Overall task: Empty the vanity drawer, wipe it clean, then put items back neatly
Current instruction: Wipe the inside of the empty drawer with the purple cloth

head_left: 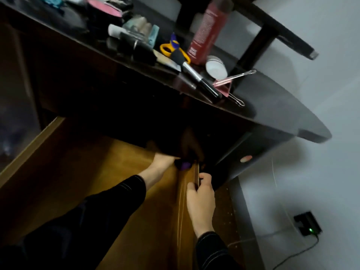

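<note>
The wooden drawer (101,172) is pulled out below the dark vanity top (272,106); its visible bottom is bare. My left hand (161,164) reaches into the drawer's far right corner under the top, its fingers hidden in shadow beside a small purple and black thing (184,165). My right hand (202,195) grips the drawer's right side wall (182,201), fingers curled over its edge. On the top lie a makeup brush (194,75), yellow scissors (168,49), a red bottle (206,34), a white jar (216,68) and a pink clip (224,83).
More cosmetics and a pink-lidded container (105,8) crowd the top's left part. A dark shelf bracket (272,26) stands above the vanity. The white wall is at the right, with a black power adapter (307,224) showing a green light and its cable on the floor.
</note>
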`<state>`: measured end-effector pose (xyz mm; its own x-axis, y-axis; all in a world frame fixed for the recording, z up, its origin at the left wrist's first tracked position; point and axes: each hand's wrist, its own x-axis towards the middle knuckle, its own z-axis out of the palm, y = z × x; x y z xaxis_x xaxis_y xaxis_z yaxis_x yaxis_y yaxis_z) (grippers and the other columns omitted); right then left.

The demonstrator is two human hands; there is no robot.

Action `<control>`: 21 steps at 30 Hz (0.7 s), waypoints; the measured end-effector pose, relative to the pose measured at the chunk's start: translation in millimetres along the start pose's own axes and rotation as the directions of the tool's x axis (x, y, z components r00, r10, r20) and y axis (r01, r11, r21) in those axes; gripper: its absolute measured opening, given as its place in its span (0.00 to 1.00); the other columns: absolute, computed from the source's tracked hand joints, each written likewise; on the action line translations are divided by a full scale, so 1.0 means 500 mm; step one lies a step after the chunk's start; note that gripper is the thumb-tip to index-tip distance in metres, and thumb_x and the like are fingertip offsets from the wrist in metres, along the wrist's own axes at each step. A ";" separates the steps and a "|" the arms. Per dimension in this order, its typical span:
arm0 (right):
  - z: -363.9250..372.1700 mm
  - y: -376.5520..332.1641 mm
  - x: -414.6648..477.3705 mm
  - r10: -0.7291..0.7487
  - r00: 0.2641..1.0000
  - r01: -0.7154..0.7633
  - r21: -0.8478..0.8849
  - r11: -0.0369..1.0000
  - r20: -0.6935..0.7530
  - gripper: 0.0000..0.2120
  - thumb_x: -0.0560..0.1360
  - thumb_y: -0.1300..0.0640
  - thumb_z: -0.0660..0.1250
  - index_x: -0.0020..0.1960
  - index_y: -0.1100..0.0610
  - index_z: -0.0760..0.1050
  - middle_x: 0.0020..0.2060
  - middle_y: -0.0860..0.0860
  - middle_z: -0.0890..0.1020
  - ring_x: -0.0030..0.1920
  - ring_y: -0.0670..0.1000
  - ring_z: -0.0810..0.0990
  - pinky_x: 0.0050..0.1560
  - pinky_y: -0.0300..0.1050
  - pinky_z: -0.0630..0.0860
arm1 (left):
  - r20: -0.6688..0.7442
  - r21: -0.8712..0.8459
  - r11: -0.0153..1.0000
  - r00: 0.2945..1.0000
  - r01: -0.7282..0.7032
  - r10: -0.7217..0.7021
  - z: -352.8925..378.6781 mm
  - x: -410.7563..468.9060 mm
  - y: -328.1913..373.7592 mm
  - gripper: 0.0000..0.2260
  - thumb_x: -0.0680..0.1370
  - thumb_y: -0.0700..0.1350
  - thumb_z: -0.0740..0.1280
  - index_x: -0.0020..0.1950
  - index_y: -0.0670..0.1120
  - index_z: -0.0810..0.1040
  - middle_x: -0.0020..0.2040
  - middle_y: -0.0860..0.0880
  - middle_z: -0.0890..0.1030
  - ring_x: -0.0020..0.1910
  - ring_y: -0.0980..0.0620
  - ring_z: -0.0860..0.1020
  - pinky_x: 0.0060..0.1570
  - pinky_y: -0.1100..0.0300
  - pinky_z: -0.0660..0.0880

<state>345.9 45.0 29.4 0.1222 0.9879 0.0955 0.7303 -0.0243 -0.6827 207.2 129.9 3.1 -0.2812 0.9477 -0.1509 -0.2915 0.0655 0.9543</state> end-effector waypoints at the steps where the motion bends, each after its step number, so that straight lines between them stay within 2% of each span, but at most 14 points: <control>1: 0.000 0.000 0.002 -0.003 1.000 0.003 0.000 1.000 0.001 0.10 0.81 0.53 0.63 0.56 0.41 0.65 0.47 0.44 0.78 0.39 0.44 0.80 0.38 0.42 0.76 | 0.030 0.010 1.000 1.000 0.005 -0.005 0.000 -0.006 -0.004 0.14 0.73 0.33 0.74 0.57 0.40 0.79 0.52 0.48 0.82 0.51 0.52 0.79 0.51 0.61 0.78; 3: 0.000 0.000 0.002 -0.005 1.000 0.005 -0.006 1.000 0.002 0.09 0.81 0.53 0.63 0.57 0.42 0.66 0.48 0.45 0.79 0.39 0.44 0.80 0.38 0.42 0.77 | 0.137 0.098 0.995 0.990 0.012 -0.026 -0.007 -0.022 -0.029 0.14 0.72 0.29 0.72 0.56 0.41 0.80 0.50 0.48 0.83 0.51 0.52 0.80 0.49 0.64 0.78; 5: 0.000 0.000 0.001 -0.001 1.000 0.001 0.001 1.000 0.013 0.09 0.81 0.53 0.63 0.58 0.43 0.66 0.48 0.45 0.80 0.40 0.46 0.81 0.41 0.47 0.80 | 0.207 0.228 0.974 0.977 0.008 -0.056 -0.020 -0.030 -0.052 0.15 0.72 0.25 0.68 0.55 0.38 0.81 0.49 0.44 0.83 0.51 0.48 0.80 0.51 0.55 0.79; 7: -0.001 -0.002 0.000 0.005 1.000 -0.005 0.000 1.000 0.018 0.10 0.81 0.53 0.63 0.59 0.44 0.66 0.48 0.45 0.80 0.40 0.46 0.81 0.43 0.49 0.81 | 0.189 0.259 0.966 0.979 0.021 -0.072 -0.026 -0.027 -0.053 0.15 0.72 0.24 0.66 0.55 0.37 0.82 0.50 0.41 0.84 0.52 0.46 0.81 0.54 0.50 0.79; 8: -0.001 -0.002 0.000 0.006 1.000 -0.006 0.002 1.000 0.015 0.10 0.81 0.53 0.63 0.60 0.44 0.66 0.48 0.44 0.80 0.40 0.45 0.81 0.43 0.47 0.80 | 0.164 0.230 0.973 0.985 0.018 -0.057 -0.023 -0.023 -0.046 0.15 0.72 0.25 0.67 0.55 0.37 0.82 0.51 0.41 0.84 0.53 0.46 0.82 0.54 0.51 0.80; 11: -0.001 -0.002 0.000 -0.001 1.000 0.001 0.003 1.000 0.001 0.10 0.81 0.53 0.63 0.59 0.44 0.66 0.47 0.43 0.78 0.40 0.44 0.79 0.37 0.39 0.74 | 0.110 0.065 0.998 0.994 0.013 -0.020 0.002 -0.023 -0.015 0.16 0.72 0.28 0.72 0.54 0.44 0.81 0.51 0.49 0.83 0.52 0.53 0.80 0.47 0.68 0.78; 12: -0.001 -0.001 0.000 -0.004 1.000 0.004 0.005 1.000 0.000 0.09 0.81 0.53 0.63 0.59 0.44 0.67 0.46 0.44 0.79 0.39 0.44 0.79 0.37 0.37 0.73 | 0.105 -0.010 0.999 0.994 0.042 -0.040 0.007 -0.026 -0.009 0.16 0.71 0.28 0.73 0.53 0.45 0.80 0.51 0.50 0.83 0.52 0.54 0.80 0.46 0.69 0.77; 14: -0.001 0.000 0.002 -0.001 1.000 0.001 0.003 1.000 0.001 0.09 0.81 0.53 0.64 0.59 0.45 0.67 0.46 0.45 0.80 0.39 0.44 0.79 0.37 0.37 0.71 | 0.137 -0.085 0.993 0.988 0.086 -0.074 0.002 -0.030 -0.018 0.16 0.71 0.26 0.72 0.53 0.43 0.81 0.51 0.48 0.84 0.52 0.50 0.82 0.48 0.63 0.78; 16: -0.001 -0.001 0.003 0.005 1.000 -0.005 -0.003 1.000 0.007 0.10 0.81 0.53 0.64 0.60 0.46 0.68 0.47 0.45 0.79 0.40 0.44 0.79 0.37 0.37 0.71 | 0.191 0.028 0.995 0.976 0.096 -0.100 -0.015 -0.034 -0.036 0.16 0.71 0.24 0.69 0.55 0.39 0.82 0.49 0.45 0.84 0.50 0.48 0.81 0.47 0.61 0.79; 18: 0.000 -0.001 0.002 0.014 1.000 -0.014 -0.007 1.000 0.011 0.11 0.81 0.53 0.63 0.62 0.46 0.67 0.48 0.44 0.79 0.41 0.43 0.78 0.37 0.36 0.70 | 0.182 0.117 0.980 0.967 0.160 -0.179 -0.027 -0.031 -0.042 0.18 0.71 0.23 0.67 0.58 0.37 0.81 0.50 0.41 0.83 0.52 0.45 0.81 0.52 0.54 0.79; 20: 0.001 0.001 0.002 0.022 1.000 -0.022 -0.007 1.000 0.010 0.11 0.81 0.53 0.63 0.62 0.46 0.67 0.48 0.43 0.79 0.41 0.43 0.78 0.37 0.35 0.70 | 0.129 0.009 0.982 0.974 0.187 -0.186 -0.023 -0.021 -0.030 0.21 0.70 0.23 0.69 0.60 0.38 0.80 0.54 0.41 0.83 0.55 0.43 0.81 0.57 0.50 0.78; 21: 0.001 0.002 0.003 0.025 1.000 -0.025 -0.008 1.000 0.008 0.12 0.81 0.53 0.63 0.62 0.45 0.67 0.48 0.43 0.79 0.41 0.43 0.79 0.36 0.35 0.70 | 0.115 -0.068 0.983 0.980 0.171 -0.162 -0.015 -0.017 -0.019 0.20 0.69 0.23 0.70 0.58 0.39 0.81 0.55 0.42 0.83 0.55 0.44 0.81 0.57 0.51 0.79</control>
<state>346.5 46.3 28.6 0.1354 0.9881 0.0729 0.7324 -0.0503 -0.6790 205.6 119.1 -6.7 -0.1234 0.9540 -0.2732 -0.3971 0.2048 0.8946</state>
